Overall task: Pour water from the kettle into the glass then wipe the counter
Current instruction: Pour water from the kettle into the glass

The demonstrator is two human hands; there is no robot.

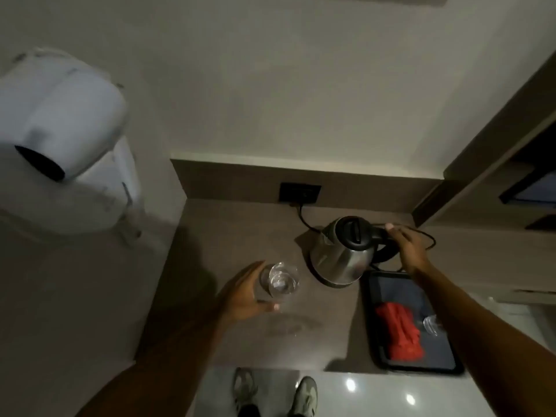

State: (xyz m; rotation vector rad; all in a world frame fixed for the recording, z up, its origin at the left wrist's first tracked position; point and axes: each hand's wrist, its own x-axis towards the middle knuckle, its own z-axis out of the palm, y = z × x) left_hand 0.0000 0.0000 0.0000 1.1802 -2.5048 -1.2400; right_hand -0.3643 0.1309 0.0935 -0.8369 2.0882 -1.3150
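A steel kettle (340, 260) with a black lid stands on the brown counter (228, 236), tilted slightly left. My right hand (406, 248) is wrapped around its black handle. A clear glass (279, 282) stands upright on the counter to the kettle's left, some water visible in it. My left hand (246, 293) cups the glass from the left side, fingers curled around it. A red cloth (400, 332) lies bunched on a black tray (376, 353) at the right.
A wet patch (288, 325) shows on the counter in front of the glass. A second glass (431, 325) lies on the tray. The kettle's cord (304, 218) runs to a wall socket (299, 192). A white bag (60, 139) hangs at left.
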